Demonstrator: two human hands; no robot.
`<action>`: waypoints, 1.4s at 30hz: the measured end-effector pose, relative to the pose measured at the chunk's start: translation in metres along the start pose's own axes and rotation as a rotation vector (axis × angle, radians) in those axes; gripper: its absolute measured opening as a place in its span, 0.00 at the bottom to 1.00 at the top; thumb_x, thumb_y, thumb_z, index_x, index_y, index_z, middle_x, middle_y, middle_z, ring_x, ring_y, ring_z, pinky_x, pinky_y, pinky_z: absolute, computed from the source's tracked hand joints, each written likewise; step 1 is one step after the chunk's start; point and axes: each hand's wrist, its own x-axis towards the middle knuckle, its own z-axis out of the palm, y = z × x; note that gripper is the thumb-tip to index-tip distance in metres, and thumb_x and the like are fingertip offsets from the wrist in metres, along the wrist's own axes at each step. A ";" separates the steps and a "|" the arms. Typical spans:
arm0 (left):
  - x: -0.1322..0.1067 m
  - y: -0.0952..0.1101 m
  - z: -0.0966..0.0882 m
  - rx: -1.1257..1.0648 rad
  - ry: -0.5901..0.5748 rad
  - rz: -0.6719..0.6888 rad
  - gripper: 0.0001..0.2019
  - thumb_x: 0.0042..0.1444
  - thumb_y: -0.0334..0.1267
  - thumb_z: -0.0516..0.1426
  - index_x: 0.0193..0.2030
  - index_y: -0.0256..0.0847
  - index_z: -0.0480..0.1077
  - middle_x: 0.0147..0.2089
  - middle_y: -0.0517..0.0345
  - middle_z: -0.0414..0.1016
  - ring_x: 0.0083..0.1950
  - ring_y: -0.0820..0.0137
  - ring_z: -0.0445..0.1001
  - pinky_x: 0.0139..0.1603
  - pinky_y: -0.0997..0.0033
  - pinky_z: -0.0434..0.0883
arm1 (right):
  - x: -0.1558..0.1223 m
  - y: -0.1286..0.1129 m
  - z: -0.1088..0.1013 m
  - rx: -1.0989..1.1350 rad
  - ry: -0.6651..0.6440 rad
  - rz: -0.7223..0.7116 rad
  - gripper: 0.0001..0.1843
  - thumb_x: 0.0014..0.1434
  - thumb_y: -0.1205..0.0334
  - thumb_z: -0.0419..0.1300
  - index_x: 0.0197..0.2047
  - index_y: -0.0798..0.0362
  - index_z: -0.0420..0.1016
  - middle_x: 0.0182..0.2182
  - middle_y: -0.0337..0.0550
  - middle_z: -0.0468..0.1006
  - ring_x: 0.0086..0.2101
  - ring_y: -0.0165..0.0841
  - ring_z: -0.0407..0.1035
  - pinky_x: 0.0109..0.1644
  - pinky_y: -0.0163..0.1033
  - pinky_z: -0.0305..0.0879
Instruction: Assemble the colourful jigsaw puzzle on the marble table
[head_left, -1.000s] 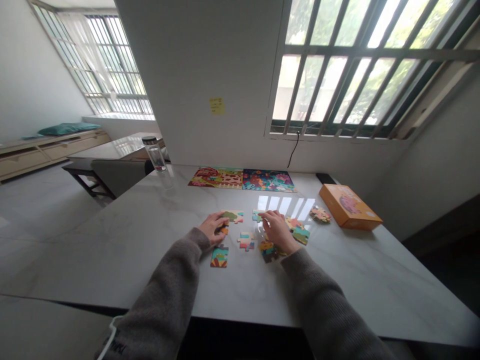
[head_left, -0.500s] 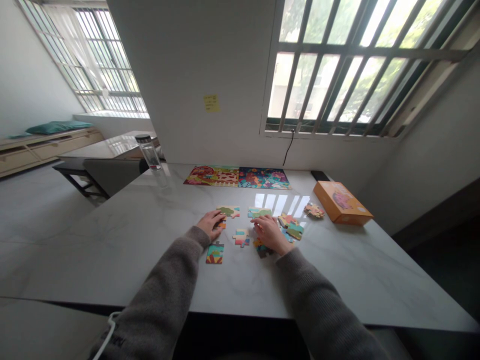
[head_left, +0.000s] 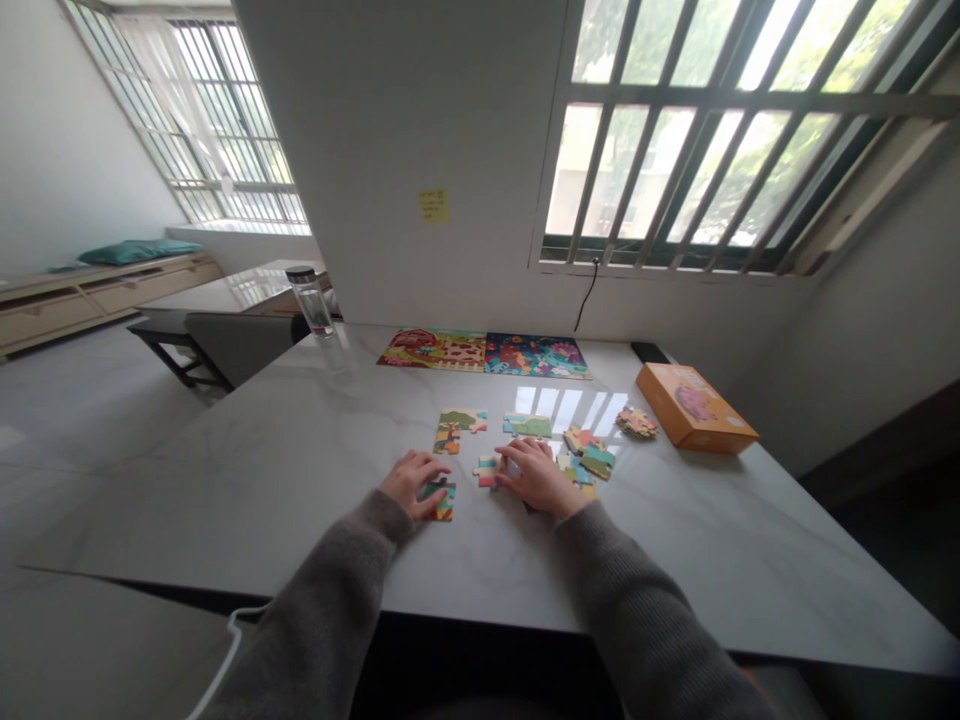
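Observation:
My left hand (head_left: 412,484) has its thumb and fingers around the sides of a teal and red puzzle piece (head_left: 445,503) flat on the table. Above it lie joined pieces with a tree (head_left: 457,420), forming a corner. My right hand (head_left: 534,474) has its thumb and forefinger at the right edge of a pale and red puzzle piece (head_left: 486,471). Its other fingers are curled, partly covering a dark piece underneath. Beyond that hand lies a green and blue piece (head_left: 528,425). More loose pieces (head_left: 596,459) overlap to its right.
A small pile of pieces (head_left: 637,422) lies beside an orange box (head_left: 696,408). Two picture sheets, a farm one (head_left: 435,350) and a dark blue one (head_left: 536,356), lie along the wall. A glass bottle (head_left: 311,302) stands at the far left corner of the white table (head_left: 300,450).
My left hand has moved from the joined tree pieces down to the teal and red piece. My right hand has shifted slightly left and down onto the pale and red piece.

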 end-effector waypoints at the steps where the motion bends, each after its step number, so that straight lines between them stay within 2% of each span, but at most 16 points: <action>1: -0.003 0.003 0.001 0.019 -0.016 -0.011 0.14 0.56 0.41 0.60 0.48 0.43 0.77 0.46 0.51 0.76 0.49 0.58 0.70 0.53 0.56 0.69 | -0.001 0.000 -0.001 -0.009 -0.011 0.003 0.24 0.61 0.51 0.67 0.58 0.48 0.75 0.51 0.49 0.76 0.53 0.44 0.64 0.61 0.52 0.56; 6: -0.004 0.007 0.001 0.070 -0.055 -0.044 0.15 0.53 0.43 0.62 0.48 0.45 0.77 0.48 0.51 0.75 0.51 0.57 0.70 0.52 0.56 0.67 | -0.002 0.003 -0.004 -0.007 -0.048 0.014 0.22 0.57 0.50 0.70 0.52 0.46 0.77 0.51 0.47 0.73 0.53 0.44 0.62 0.61 0.52 0.56; 11: -0.002 0.006 0.000 0.052 -0.062 -0.035 0.14 0.58 0.43 0.59 0.49 0.44 0.76 0.48 0.51 0.76 0.51 0.57 0.70 0.52 0.56 0.67 | -0.002 0.006 -0.004 0.011 -0.072 0.015 0.21 0.56 0.53 0.71 0.51 0.47 0.76 0.51 0.47 0.73 0.53 0.44 0.62 0.61 0.52 0.57; 16: -0.002 0.006 0.000 0.046 -0.043 -0.039 0.12 0.60 0.43 0.57 0.48 0.44 0.76 0.47 0.51 0.76 0.50 0.58 0.70 0.53 0.55 0.67 | -0.002 0.007 -0.006 0.022 -0.033 0.009 0.20 0.56 0.53 0.70 0.50 0.48 0.75 0.49 0.48 0.74 0.53 0.45 0.64 0.59 0.52 0.59; 18: -0.002 0.006 -0.001 0.052 -0.043 -0.043 0.12 0.60 0.43 0.58 0.47 0.44 0.76 0.48 0.51 0.76 0.50 0.58 0.70 0.53 0.56 0.67 | -0.002 0.015 -0.016 0.059 0.050 0.013 0.15 0.61 0.54 0.65 0.50 0.49 0.76 0.47 0.48 0.77 0.51 0.44 0.67 0.58 0.51 0.61; 20: -0.002 0.007 -0.001 0.057 -0.051 -0.044 0.12 0.60 0.43 0.57 0.47 0.44 0.76 0.48 0.51 0.76 0.50 0.58 0.69 0.53 0.56 0.66 | -0.006 0.029 -0.031 0.121 0.197 0.059 0.12 0.67 0.56 0.57 0.49 0.50 0.76 0.43 0.48 0.79 0.46 0.41 0.70 0.54 0.48 0.64; 22: -0.002 0.007 -0.001 0.062 -0.058 -0.044 0.12 0.60 0.42 0.57 0.47 0.43 0.76 0.48 0.51 0.76 0.50 0.58 0.69 0.53 0.56 0.66 | -0.013 0.045 -0.046 0.158 0.371 0.166 0.15 0.68 0.56 0.52 0.47 0.52 0.77 0.38 0.47 0.79 0.39 0.39 0.72 0.48 0.45 0.66; 24: -0.002 0.007 0.000 0.068 -0.061 -0.044 0.12 0.60 0.42 0.57 0.47 0.43 0.76 0.48 0.51 0.76 0.50 0.58 0.69 0.53 0.55 0.66 | -0.024 0.060 -0.057 0.147 0.410 0.214 0.15 0.67 0.56 0.52 0.43 0.52 0.78 0.35 0.47 0.79 0.36 0.38 0.71 0.46 0.45 0.66; 29: -0.002 0.008 -0.001 0.071 -0.054 -0.042 0.12 0.60 0.43 0.57 0.47 0.43 0.76 0.47 0.51 0.76 0.50 0.58 0.69 0.53 0.56 0.67 | -0.058 0.078 -0.061 0.051 0.294 0.236 0.14 0.65 0.56 0.54 0.43 0.52 0.80 0.37 0.48 0.79 0.40 0.41 0.71 0.49 0.47 0.66; 31: -0.001 0.010 -0.002 0.062 -0.048 -0.037 0.12 0.60 0.43 0.56 0.47 0.44 0.76 0.47 0.51 0.76 0.50 0.58 0.69 0.53 0.56 0.67 | -0.069 0.078 -0.058 -0.010 0.243 0.270 0.13 0.63 0.55 0.59 0.46 0.51 0.80 0.42 0.49 0.78 0.45 0.43 0.70 0.53 0.50 0.65; 33: -0.001 0.012 -0.004 0.056 -0.047 -0.034 0.12 0.61 0.42 0.56 0.47 0.44 0.76 0.47 0.51 0.76 0.50 0.58 0.69 0.53 0.57 0.67 | -0.077 0.074 -0.055 -0.075 0.182 0.291 0.20 0.58 0.52 0.66 0.52 0.48 0.78 0.48 0.50 0.75 0.50 0.46 0.68 0.56 0.53 0.63; 35: -0.001 0.013 -0.006 0.058 -0.051 -0.037 0.12 0.61 0.42 0.56 0.47 0.43 0.76 0.47 0.51 0.76 0.50 0.58 0.70 0.53 0.57 0.67 | -0.081 0.069 -0.052 -0.117 0.116 0.286 0.28 0.52 0.50 0.71 0.56 0.46 0.76 0.52 0.50 0.72 0.53 0.47 0.66 0.59 0.54 0.62; 36: -0.001 0.014 -0.007 0.061 -0.052 -0.038 0.12 0.61 0.42 0.56 0.47 0.43 0.76 0.47 0.51 0.76 0.50 0.58 0.70 0.53 0.56 0.67 | -0.082 0.066 -0.051 -0.127 0.088 0.278 0.29 0.51 0.50 0.72 0.55 0.45 0.76 0.53 0.50 0.71 0.54 0.48 0.65 0.59 0.54 0.61; 39: -0.001 0.016 -0.008 0.063 -0.054 -0.039 0.12 0.61 0.42 0.56 0.47 0.43 0.76 0.47 0.52 0.76 0.50 0.58 0.70 0.53 0.56 0.67 | -0.081 0.059 -0.050 -0.133 0.039 0.275 0.26 0.50 0.49 0.73 0.51 0.46 0.77 0.54 0.50 0.71 0.55 0.48 0.63 0.59 0.53 0.60; 42: -0.001 0.016 -0.008 0.063 -0.057 -0.038 0.12 0.61 0.42 0.56 0.48 0.43 0.76 0.47 0.52 0.76 0.50 0.58 0.70 0.53 0.56 0.66 | -0.079 0.057 -0.050 -0.113 0.058 0.298 0.27 0.48 0.49 0.73 0.49 0.48 0.75 0.51 0.50 0.73 0.54 0.48 0.64 0.58 0.54 0.60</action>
